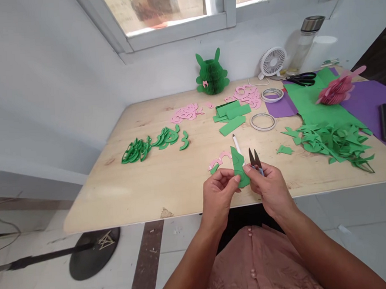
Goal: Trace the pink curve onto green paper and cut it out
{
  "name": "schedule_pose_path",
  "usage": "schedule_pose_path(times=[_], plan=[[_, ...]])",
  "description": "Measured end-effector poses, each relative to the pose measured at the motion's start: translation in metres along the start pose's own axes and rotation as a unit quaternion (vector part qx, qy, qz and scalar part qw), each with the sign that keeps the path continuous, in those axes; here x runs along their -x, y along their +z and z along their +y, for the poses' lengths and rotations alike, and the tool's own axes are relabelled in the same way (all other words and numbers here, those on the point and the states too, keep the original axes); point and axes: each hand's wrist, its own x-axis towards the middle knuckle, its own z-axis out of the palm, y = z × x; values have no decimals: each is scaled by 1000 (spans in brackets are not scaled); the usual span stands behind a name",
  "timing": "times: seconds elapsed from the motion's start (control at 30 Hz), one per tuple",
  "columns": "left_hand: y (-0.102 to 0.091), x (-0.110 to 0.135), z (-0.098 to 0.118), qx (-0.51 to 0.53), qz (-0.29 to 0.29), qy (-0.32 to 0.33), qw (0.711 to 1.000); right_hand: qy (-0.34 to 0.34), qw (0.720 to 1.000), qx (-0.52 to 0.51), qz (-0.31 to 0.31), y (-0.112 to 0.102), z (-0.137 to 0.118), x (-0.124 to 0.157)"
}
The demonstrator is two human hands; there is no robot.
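Between both hands, above the table's front edge, is a green paper piece (238, 161) with curved outlines on it. My left hand (219, 193) pinches its lower left side between thumb and fingers. My right hand (270, 187) has its thumb at the paper's right side and also holds small scissors (255, 158), their dark blades pointing away and slightly apart. Just beyond the paper lies a white pen (235, 141). To the left of the paper a pink scalloped paper cutout (224, 155) rests on the table, partly hidden, with a bit of green beside it.
Green curved cutouts (136, 150) lie at left, pink cutouts (187, 113) behind. Green strips (233, 125) and tape rolls (262, 122) sit mid-table. Green scraps (336, 142) heap at right, near black scissors (302, 79). A green paper figure (212, 75) and a fan (273, 62) stand by the wall.
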Motion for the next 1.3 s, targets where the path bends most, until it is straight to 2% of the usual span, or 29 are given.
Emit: schedule_pose_path(times=[0.3,0.43,0.57,0.77,1.3], plan=[[-1,-8,10,91,56,-46,993,-9,998,11,-65,-11,-6,13],[2,-8,8,125,95,-44,987,33,993,30,-113,-14,3,23],[5,-7,6,150,116,-39,981,85,988,9,-130,-8,12,28],[8,-4,9,181,113,-45,976,129,983,-30,-129,-1,14,30],[12,3,14,226,77,-100,966,122,986,-49,-105,5,9,33]])
